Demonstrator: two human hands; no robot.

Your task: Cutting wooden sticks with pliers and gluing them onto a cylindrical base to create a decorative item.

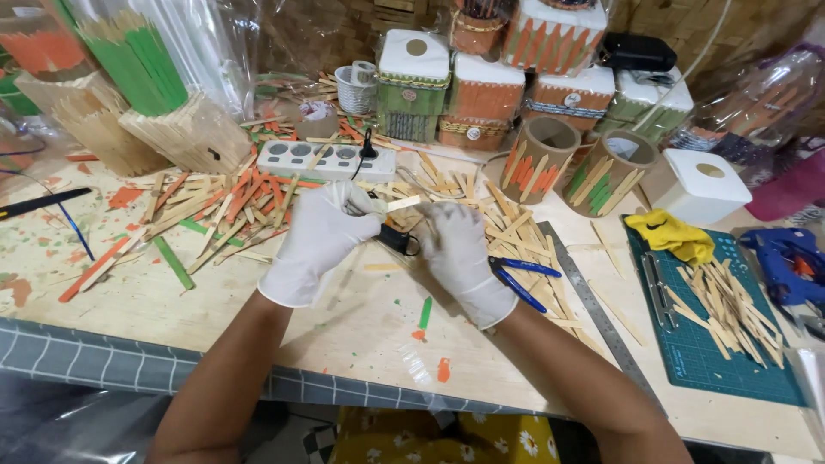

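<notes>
Left hand (pixel 316 241) pinches a thin wooden stick (pixel 402 204); right hand (pixel 460 253) closes its grip on a small black tool (pixel 397 239). Stick looks light, stiff, snappable; best held mid-length.

Sticks (pixel 215 206) left of hands, ruler (pixel 593 301) & cutting mat (pixel 705 361) right, boxes (pixel 481 86) behind.

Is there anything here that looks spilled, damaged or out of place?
Mostly scatter: flat wooden craft sticks, plain, orange and green, lie loose across the paint-stained wooden table. Several cover the white power strip. Nothing looks broken.
</notes>
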